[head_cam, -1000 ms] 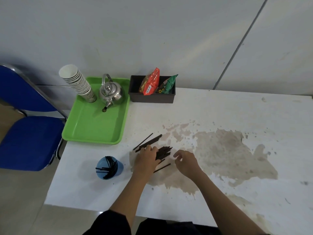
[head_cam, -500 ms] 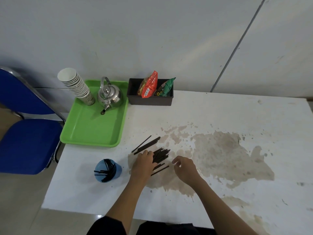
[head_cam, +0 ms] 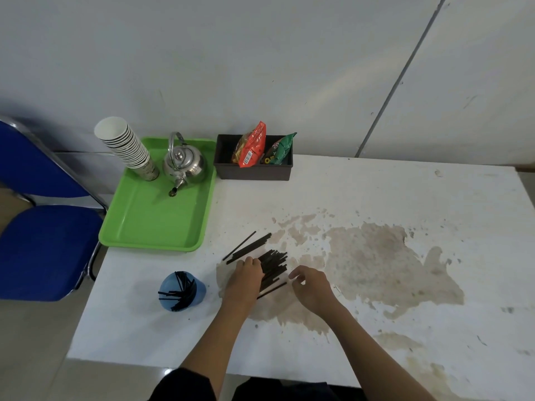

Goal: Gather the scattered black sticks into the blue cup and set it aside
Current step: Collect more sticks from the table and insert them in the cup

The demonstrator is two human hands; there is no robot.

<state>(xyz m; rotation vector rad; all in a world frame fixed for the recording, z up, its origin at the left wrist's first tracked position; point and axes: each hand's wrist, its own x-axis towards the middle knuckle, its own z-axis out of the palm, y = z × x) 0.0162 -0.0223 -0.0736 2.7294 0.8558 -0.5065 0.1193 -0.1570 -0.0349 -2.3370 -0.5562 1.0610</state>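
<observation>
White stained table (head_cam: pixel 376 192) carries all items. Green tray (head_cam: pixel 156 224) at far left. Blue cup (head_cam: pixel 199 290), upright near front left, already holds several sticks. Left hand (head_cam: pixel 244 280) lies flat on the pile of black sticks (head_cam: pixel 275 266), fingers together, grasp not discernible. Right hand (head_cam: pixel 314 286) beside pile, fingers loosely apart, holding nothing.

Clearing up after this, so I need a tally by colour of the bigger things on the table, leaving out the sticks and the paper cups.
Green: 2, the tray and a snack packet
Blue: 1, the cup
Silver: 1, the kettle
Dark: 1, the box
Red: 1, a snack packet
Total: 6
</observation>
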